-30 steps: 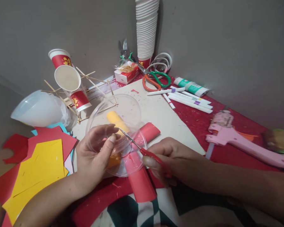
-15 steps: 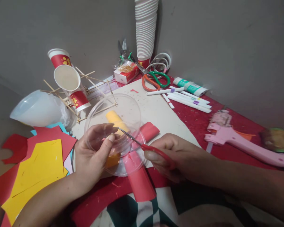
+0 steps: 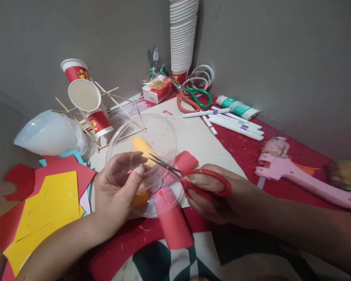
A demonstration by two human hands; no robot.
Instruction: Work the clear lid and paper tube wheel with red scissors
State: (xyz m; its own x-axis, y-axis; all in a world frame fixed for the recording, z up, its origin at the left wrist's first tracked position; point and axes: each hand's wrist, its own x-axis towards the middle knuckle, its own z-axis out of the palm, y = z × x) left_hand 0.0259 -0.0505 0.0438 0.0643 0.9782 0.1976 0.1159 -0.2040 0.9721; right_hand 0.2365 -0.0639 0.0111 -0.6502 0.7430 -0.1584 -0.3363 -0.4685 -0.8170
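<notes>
My left hand [image 3: 121, 179] is closed on a clear plastic tub [image 3: 171, 128], its round rim tipped up and away. In my right hand [image 3: 219, 191] are small red-handled scissors [image 3: 206, 179], fingers through the loops. Their slightly parted blades point left, close to my left fingertips and over the tub. Through the tub's clear wall show a yellow paper roll [image 3: 143, 146] and part of a red paper roll [image 3: 177, 230], whose near end sticks out below. Another red paper roll [image 3: 187, 162] lies just right of the tub.
Yellow paper sheets [image 3: 51, 203] and red sheets lie at left. A stick frame with paper cups [image 3: 84, 95] stands behind. Orange-green scissors [image 3: 193, 99], white markers [image 3: 236, 127], a tall cup stack [image 3: 183, 39] and a pink glue gun [image 3: 304, 179] surround the work spot.
The scissors' blades and handles have come slightly apart, and my right hand has turned so both loops show. My left hand and the tub stay nearly still.
</notes>
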